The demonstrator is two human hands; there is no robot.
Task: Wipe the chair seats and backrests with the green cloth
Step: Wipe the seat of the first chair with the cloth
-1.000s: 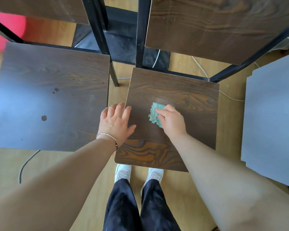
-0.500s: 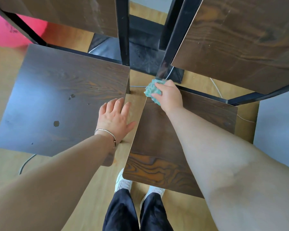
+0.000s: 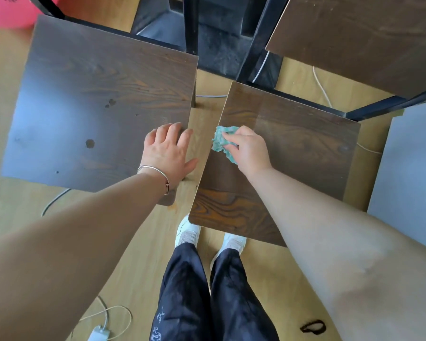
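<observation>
- While gripped by the curled right hand [image 3: 250,150], the cloth [image 3: 222,142] is pressed on the right seat [image 3: 300,153], at its left edge.
- The left hand [image 3: 167,153] is laid flat, fingers straight, on the left seat [image 3: 96,94], at its right edge.

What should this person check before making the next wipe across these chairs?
1. Green cloth gripped by the right hand: ok.
2. Cloth on the right seat: ok, at its left edge.
3. Left hand steady: ok, it rests flat on the left seat.
4. Left seat clean: not ok, dark spots show.
5. Right backrest wiped: cannot tell.
</observation>
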